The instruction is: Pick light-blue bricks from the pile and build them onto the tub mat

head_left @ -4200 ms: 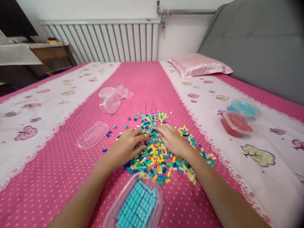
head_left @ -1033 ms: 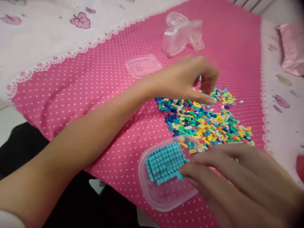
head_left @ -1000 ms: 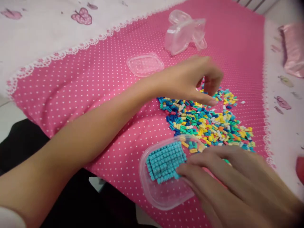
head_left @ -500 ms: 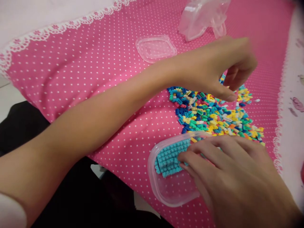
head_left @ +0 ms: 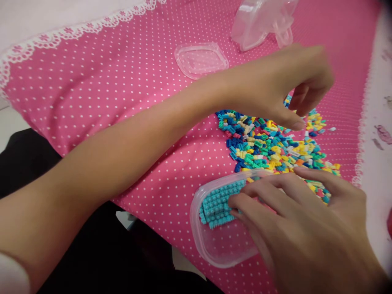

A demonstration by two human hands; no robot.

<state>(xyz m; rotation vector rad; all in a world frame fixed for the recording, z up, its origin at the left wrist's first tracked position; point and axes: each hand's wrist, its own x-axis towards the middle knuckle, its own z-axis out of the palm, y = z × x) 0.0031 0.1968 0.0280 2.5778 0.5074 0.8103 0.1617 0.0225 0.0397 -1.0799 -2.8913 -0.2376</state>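
Observation:
My left hand (head_left: 290,85) hovers over a spread of small, mixed-colour building bricks (head_left: 272,151). Its thumb stands apart from the curled fingers, and nothing shows between them. Lower right, my right hand (head_left: 303,220) reaches over a clear plastic container (head_left: 211,255). Thumb and index finger pinch the edge of a turquoise block of joined studded bricks (head_left: 219,202) inside it. The other fingers of that hand are bent and spread over the container's right side, hiding part of the rim. What lies under the palm is hidden.
A clear lid (head_left: 200,61) lies beyond my left forearm. Farther back is a translucent plastic tub (head_left: 260,24) with a handle-like part. Everything rests on a pink dotted cloth (head_left: 101,90) with a white lace edge, its near edge beside my dark-clothed legs.
One finger of my right hand has lifted and spread out toward the loose bricks. The left hand has stayed nearly in place, and the view has shifted slightly.

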